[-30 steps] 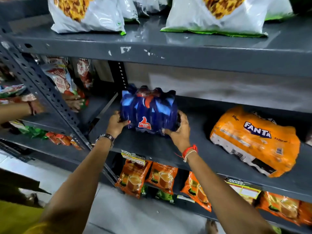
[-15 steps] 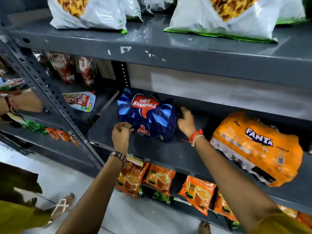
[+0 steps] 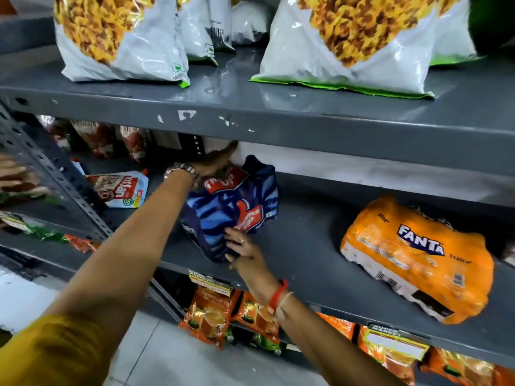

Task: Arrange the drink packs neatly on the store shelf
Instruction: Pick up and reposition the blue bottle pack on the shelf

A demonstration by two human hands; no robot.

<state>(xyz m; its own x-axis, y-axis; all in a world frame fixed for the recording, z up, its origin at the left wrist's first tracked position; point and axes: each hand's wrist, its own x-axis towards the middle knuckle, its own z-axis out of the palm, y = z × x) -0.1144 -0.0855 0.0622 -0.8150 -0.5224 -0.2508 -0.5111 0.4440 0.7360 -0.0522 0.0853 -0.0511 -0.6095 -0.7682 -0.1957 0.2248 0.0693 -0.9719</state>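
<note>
- Left hand point(image 3: 216, 162), arm stretched forward, lies over the far top of the blue drink pack point(image 3: 231, 207); grip apparently loose, blurred.
- Right hand point(image 3: 245, 250) presses spread fingers against its near corner.
- Pack sits on the middle shelf point(image 3: 306, 246), left of the orange Fanta pack point(image 3: 418, 260).

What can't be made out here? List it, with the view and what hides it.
Head view only:
- Left hand fingertips: motion-blurred and reaching behind the blue shrink-wrapped Thums Up drink pack; grip unclear.
- Blue pack's bottle count: wrap and both arms cover it.
- Orange shrink-wrapped Fanta drink pack: small print too small; its right end runs into shadow.
- White snack bags: tops cut by the frame's upper edge.
- Right hand: touches the pack's front corner; grasp unclear.
</note>
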